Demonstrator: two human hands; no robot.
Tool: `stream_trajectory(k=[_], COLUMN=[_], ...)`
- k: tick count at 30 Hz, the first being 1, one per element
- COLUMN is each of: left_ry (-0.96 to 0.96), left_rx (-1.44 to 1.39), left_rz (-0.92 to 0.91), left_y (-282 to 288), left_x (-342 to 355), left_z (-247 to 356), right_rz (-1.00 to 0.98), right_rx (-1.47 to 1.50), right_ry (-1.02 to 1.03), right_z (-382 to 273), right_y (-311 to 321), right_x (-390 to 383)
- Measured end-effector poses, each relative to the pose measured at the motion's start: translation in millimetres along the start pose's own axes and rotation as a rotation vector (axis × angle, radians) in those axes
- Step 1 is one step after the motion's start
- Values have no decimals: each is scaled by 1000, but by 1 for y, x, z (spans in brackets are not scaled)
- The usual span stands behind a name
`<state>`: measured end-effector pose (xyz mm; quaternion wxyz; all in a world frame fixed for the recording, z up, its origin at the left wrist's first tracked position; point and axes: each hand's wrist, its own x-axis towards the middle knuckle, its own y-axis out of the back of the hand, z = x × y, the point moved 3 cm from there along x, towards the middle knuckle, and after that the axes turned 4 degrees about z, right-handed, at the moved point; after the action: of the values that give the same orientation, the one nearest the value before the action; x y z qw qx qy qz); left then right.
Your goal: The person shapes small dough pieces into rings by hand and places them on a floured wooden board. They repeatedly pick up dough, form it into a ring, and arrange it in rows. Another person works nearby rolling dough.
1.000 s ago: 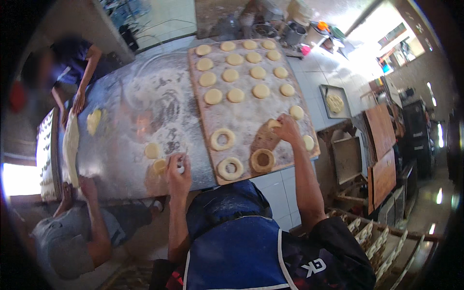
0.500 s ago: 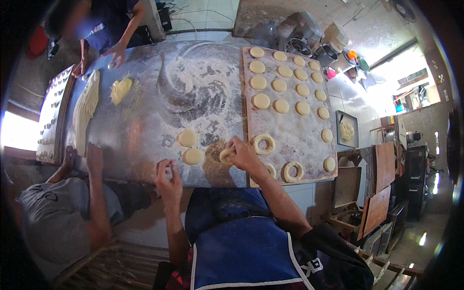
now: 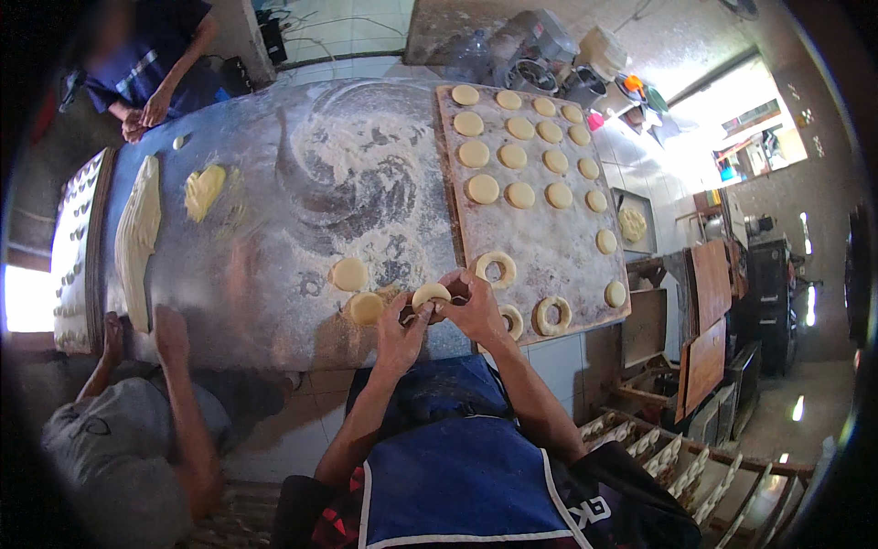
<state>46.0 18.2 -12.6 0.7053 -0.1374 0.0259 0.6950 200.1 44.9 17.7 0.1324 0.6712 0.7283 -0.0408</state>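
A round piece of pale dough (image 3: 430,295) is held over the near edge of the table between my two hands. My left hand (image 3: 401,333) grips its left side, with fingers and thumb pressed to it. My right hand (image 3: 471,306) pinches the right side. Fingers cover the dough's middle and lower part, so I cannot tell whether it has a hole. Left of my hands, two flat dough discs (image 3: 349,274) lie on the floured metal table (image 3: 256,302). Just right, dough rings (image 3: 553,316) rest on a floured board (image 3: 558,242).
Rows of dough discs (image 3: 513,156) fill the board's far part. Toward the left lie a long dough strip (image 3: 138,242) and a yellow lump (image 3: 204,191). One co-worker (image 3: 119,421) is at the near left, another (image 3: 155,73) at the far left. A tray (image 3: 647,215) stands beyond the board.
My left hand has moved right and now grips the dough that my right hand alone held. The far co-worker's hands have come together off the table. The whole view has shifted slightly.
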Motion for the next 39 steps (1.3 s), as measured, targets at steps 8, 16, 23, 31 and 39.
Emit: stream_trajectory(k=[8, 16, 23, 31, 39], left_ry=[34, -74, -350, 185, 18], left_rx=[229, 134, 397, -572, -701], left_rz=[-4, -14, 58, -228, -238], left_y=[1, 8, -14, -64, -110], left_x=[8, 17, 17, 9, 29], left_z=[21, 32, 29, 25, 25], right_rz=[136, 55, 106, -290, -4], right_rx=[23, 217, 99, 524, 448], right_ry=[90, 62, 160, -72, -21], right_z=[-13, -2, -11, -25, -16], right_y=[-6, -7, 9, 61, 101], right_x=[-12, -10, -8, -16, -10])
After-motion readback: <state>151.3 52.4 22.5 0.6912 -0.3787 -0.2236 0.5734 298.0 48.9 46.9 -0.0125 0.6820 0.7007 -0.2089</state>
